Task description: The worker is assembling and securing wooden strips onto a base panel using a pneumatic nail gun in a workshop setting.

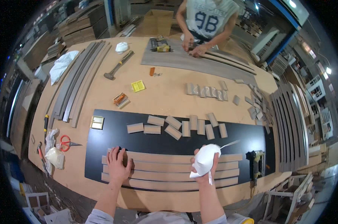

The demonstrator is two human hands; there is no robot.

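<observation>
Four long wooden strips (pixel 176 167) lie side by side on a black board (pixel 154 145) in front of me. My left hand (pixel 118 166) rests on their left ends, fingers spread and holding nothing. Above the right part of the strips, my right hand (pixel 214 170) is wrapped around a plump white bag (pixel 206 158). It tapers to a point at the lower left, and a thin tail sticks out at its upper right. What fills the bag cannot be seen. Several short wooden blocks (pixel 152 129) are scattered behind the strips, on the board's far part.
A nail gun (pixel 255 164) lies at the board's right end. Left are red scissors (pixel 68 143) and long grey strips (pixel 73 82); farther back, a hammer (pixel 118 65). Slatted panels (pixel 290 127) stack on the right. Across the table a co-worker (pixel 206 26) handles strips.
</observation>
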